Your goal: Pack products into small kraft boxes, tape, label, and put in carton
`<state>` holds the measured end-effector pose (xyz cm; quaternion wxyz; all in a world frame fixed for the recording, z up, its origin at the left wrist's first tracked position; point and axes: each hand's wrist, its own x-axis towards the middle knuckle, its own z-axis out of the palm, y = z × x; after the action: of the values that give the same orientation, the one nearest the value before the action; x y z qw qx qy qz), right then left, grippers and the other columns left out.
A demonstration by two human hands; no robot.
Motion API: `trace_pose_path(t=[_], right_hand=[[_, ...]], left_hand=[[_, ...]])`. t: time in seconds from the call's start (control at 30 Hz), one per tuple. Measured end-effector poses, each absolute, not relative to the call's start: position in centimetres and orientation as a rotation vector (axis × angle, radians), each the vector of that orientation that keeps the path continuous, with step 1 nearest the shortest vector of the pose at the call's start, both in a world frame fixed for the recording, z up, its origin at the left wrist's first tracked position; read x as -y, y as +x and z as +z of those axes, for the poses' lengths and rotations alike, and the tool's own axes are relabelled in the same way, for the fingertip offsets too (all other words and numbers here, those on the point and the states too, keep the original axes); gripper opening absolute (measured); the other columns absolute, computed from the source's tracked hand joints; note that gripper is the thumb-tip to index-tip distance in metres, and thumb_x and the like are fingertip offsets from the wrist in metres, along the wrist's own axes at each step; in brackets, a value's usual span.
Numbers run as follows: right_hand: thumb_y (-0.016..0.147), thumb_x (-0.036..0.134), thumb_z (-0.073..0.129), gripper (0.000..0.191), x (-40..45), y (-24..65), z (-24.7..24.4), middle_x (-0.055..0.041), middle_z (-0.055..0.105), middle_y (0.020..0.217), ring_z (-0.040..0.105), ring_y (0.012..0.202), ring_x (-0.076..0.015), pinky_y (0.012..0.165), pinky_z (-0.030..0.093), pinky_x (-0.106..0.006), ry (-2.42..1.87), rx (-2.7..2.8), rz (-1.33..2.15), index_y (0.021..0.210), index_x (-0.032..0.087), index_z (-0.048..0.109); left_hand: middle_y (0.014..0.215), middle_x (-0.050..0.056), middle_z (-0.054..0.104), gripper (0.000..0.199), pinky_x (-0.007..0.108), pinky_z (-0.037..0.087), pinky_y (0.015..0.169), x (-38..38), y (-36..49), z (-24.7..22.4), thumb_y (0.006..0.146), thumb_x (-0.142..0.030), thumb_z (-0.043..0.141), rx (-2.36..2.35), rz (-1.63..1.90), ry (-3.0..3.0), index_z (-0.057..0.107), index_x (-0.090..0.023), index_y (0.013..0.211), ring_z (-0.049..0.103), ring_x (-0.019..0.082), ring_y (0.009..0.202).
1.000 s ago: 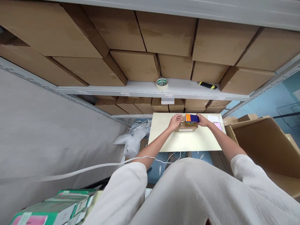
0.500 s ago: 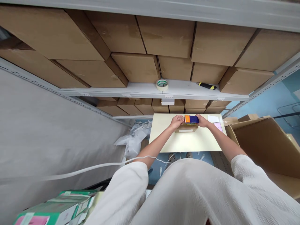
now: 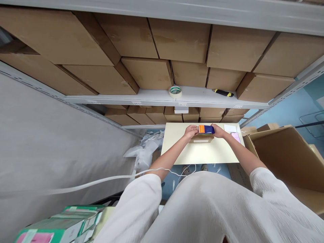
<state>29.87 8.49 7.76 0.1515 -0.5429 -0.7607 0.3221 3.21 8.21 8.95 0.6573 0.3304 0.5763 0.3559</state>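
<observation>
As the right hand (image 3: 218, 131) clamps its fingers on a tape dispenser (image 3: 206, 129) over a carton (image 3: 206, 138) toward the far side of the table (image 3: 202, 154), the left hand (image 3: 191, 131) sits alongside, finger grip unclear; taping looks begun, unfinished.

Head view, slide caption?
Right hand holding a blue-and-orange tape dispenser over a cardboard box, left hand near the orange end.

A small brown cardboard box (image 3: 202, 137) sits on the cream tabletop (image 3: 202, 155), a white label on the side facing the person. Over its top, in the right hand (image 3: 217, 130), is a tape dispenser (image 3: 207, 129), dark blue with an orange end pointing left; whether it touches the cardboard is unclear.
</observation>
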Motion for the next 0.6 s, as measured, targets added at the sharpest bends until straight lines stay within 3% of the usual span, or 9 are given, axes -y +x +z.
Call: trace_pose_path(t=[0.17, 0.33, 0.6], right_hand=[[0.069, 0.031, 0.080, 0.036, -8.2, 29.5, 9.3, -0.0038, 0.069, 0.095, 0.063, 0.083, -0.0243, 0.071, 0.050, -0.034, -1.535, 2.221, 0.940, 0.094, 0.025, 0.054], [0.069, 0.031, 0.082, 0.040, -8.1, 28.5, 10.1, -0.0047, 0.073, 0.099, 0.067, 0.085, -0.0250, 0.071, 0.051, -0.033, -1.501, 2.217, 0.980, 0.099, 0.025, 0.058], [0.072, 0.035, 0.083, 0.042, -9.0, 28.1, 11.0, -0.0048, 0.071, 0.097, 0.064, 0.080, -0.0237, 0.067, 0.046, -0.031, -1.507, 2.352, 0.858, 0.103, 0.025, 0.056]], left_hand=[[0.072, -0.003, 0.070, 0.051, 0.029, 0.057, 0.070, -8.5, 2.7, 8.9, 0.070, 0.008, 0.077, -1.335, 0.825, 0.763, 0.053, -0.021, 0.105, 0.062, 0.011, 0.060], [0.069, -0.009, 0.059, 0.058, 0.025, 0.052, 0.065, -9.0, 1.8, 8.7, 0.069, 0.005, 0.079, -1.382, 0.834, 0.747, 0.043, -0.025, 0.103, 0.057, 0.009, 0.057], [0.073, -0.010, 0.056, 0.064, 0.022, 0.050, 0.064, -10.7, 0.6, 8.6, 0.068, 0.001, 0.081, -1.397, 0.866, 0.736, 0.036, -0.027, 0.104, 0.057, 0.009, 0.061]])
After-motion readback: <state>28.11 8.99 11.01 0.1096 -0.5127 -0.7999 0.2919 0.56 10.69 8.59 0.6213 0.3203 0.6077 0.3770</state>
